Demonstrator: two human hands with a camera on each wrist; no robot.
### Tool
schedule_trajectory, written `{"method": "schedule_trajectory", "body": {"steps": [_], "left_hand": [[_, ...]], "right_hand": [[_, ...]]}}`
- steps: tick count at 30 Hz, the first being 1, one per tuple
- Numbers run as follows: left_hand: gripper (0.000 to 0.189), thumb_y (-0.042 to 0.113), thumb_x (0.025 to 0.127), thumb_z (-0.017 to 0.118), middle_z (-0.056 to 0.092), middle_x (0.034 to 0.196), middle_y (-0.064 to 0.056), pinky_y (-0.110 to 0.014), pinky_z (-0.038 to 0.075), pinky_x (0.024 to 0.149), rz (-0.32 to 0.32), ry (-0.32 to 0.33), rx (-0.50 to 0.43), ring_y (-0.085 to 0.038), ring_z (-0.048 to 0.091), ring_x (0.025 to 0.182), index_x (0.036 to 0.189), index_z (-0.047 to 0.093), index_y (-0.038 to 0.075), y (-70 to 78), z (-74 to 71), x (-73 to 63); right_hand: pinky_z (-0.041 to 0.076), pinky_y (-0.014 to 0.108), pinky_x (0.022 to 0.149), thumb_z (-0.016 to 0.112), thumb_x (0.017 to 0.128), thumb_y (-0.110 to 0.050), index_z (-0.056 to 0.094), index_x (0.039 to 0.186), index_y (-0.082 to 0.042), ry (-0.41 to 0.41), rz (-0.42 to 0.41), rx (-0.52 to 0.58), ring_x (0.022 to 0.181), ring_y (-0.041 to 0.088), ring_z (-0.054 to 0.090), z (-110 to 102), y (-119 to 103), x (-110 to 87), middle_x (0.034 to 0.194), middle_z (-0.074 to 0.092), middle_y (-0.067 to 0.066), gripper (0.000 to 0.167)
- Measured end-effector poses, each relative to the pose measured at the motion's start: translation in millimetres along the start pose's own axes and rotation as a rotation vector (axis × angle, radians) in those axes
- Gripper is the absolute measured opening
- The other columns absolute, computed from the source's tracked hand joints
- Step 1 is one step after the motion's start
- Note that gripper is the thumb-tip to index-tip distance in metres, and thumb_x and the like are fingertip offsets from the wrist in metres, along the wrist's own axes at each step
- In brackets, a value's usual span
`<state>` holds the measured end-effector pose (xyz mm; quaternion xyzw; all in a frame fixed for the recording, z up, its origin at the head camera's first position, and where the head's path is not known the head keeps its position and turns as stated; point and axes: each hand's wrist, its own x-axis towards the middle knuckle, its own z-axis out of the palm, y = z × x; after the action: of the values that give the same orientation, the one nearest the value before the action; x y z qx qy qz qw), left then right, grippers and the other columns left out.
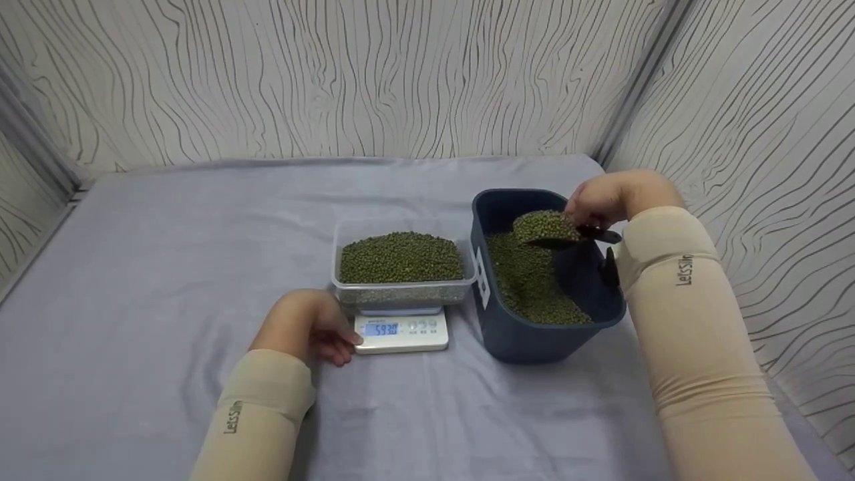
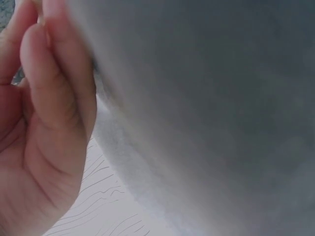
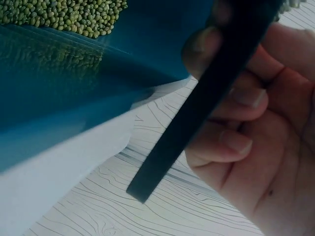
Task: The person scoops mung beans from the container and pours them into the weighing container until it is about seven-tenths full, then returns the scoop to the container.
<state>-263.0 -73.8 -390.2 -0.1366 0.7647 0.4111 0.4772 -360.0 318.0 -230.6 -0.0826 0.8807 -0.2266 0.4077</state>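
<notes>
In the head view my right hand grips the handle of a black scoop heaped with small green beans. The scoop is over the dark blue bin, which has more beans inside. Close up in the right wrist view, fingers curl round the dark scoop handle. My left hand is at the front left corner of a white digital scale, its fingers relaxed and fingertips at the edge. A clear plastic container piled with green beans sits on the scale.
A pale lavender cloth covers the table, with soft wrinkles. Wood-grain patterned panels enclose the back and sides. The bin stands close against the container's right side and carries a white label. The scale's lit display reads about 593.
</notes>
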Motion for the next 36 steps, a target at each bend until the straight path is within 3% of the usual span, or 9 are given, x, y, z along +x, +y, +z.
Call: {"method": "schedule_trajectory", "body": {"steps": [18, 28, 36], "left_hand": [[0.016, 0.014, 0.083, 0.068, 0.065, 0.069, -0.006, -0.018, 0.053, 0.06, -0.031, 0.007, 0.01, -0.009, 0.061, 0.056, 0.079, 0.067, -0.001, -1.6, -1.6, -2.0], [0.017, 0.015, 0.084, 0.066, 0.065, 0.068, -0.006, -0.018, 0.053, 0.061, -0.024, -0.016, 0.025, -0.009, 0.061, 0.056, 0.077, 0.066, 0.0, -0.2, -2.1, 0.6], [0.016, 0.014, 0.084, 0.066, 0.065, 0.069, -0.007, -0.019, 0.053, 0.062, -0.01, -0.013, 0.017, -0.01, 0.061, 0.057, 0.079, 0.066, 0.0, -0.2, -1.1, 0.4]], "right_hand": [[0.034, 0.019, 0.052, 0.037, 0.078, 0.008, 0.034, 0.059, -0.014, -0.018, -0.033, 0.048, 0.052, 0.009, 0.037, -3, -4, -0.1, 0.057, 0.037, -0.004, 0.03], [0.035, 0.022, 0.054, 0.035, 0.074, 0.009, 0.033, 0.06, -0.014, -0.014, -0.024, 0.002, 0.053, 0.011, 0.034, -2, -27, -2.7, 0.059, 0.035, -0.003, 0.027], [0.036, 0.022, 0.054, 0.038, 0.081, 0.005, 0.034, 0.059, -0.014, -0.014, -0.051, -0.018, 0.052, 0.011, 0.036, 5, -54, 4.4, 0.057, 0.036, -0.003, 0.029]]}}
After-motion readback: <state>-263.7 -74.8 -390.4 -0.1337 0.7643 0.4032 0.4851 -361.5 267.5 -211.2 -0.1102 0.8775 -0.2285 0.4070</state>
